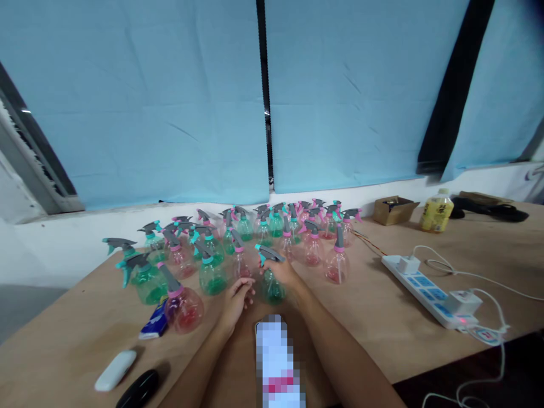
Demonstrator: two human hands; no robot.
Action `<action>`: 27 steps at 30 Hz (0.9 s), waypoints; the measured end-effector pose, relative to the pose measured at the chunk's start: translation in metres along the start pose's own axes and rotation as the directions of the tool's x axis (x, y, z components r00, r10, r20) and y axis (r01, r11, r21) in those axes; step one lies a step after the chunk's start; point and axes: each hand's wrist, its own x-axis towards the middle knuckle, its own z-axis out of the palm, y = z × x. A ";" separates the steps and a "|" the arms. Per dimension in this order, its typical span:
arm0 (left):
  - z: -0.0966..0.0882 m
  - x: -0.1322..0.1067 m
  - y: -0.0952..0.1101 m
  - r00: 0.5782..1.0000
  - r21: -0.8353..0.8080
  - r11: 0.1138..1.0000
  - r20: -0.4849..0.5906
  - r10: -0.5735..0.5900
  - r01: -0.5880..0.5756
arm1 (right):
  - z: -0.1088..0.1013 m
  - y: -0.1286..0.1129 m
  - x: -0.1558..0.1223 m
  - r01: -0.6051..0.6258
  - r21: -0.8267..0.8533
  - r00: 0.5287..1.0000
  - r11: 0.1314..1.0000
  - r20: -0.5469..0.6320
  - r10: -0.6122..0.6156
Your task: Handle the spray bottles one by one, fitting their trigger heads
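Observation:
A green spray bottle (273,288) with a grey and teal trigger head stands near the middle of the table. My right hand (284,272) is wrapped around its neck, just below the head. Left of that bottle, my left hand (240,296) hovers with loosely bent fingers and nothing in them. Behind it is a pink spray bottle (241,264), and another green spray bottle (212,277) stands to its left. Closer to the table's left side, a pink spray bottle (187,310) leans its grey head leftward. Many more pink and green bottles crowd the back.
A phone (278,362), blurred out, lies between my forearms. At left are a blue packet (155,321), a white case (115,370) and a black object (138,390). A power strip (429,294) with cables, a cardboard box (393,212) and a yellow-labelled bottle (437,212) occupy the right.

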 end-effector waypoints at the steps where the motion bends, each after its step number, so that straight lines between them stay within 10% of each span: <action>1: 0.000 0.000 0.000 1.000 -0.001 1.000 0.002 0.001 -0.001 | -0.001 -0.002 0.000 0.015 -0.009 1.000 1.000 0.001 -0.015; 27: 0.000 -0.001 -0.002 0.999 0.019 1.000 0.040 -0.013 0.012 | -0.005 0.002 0.000 -0.017 -0.008 0.994 1.000 0.110 0.018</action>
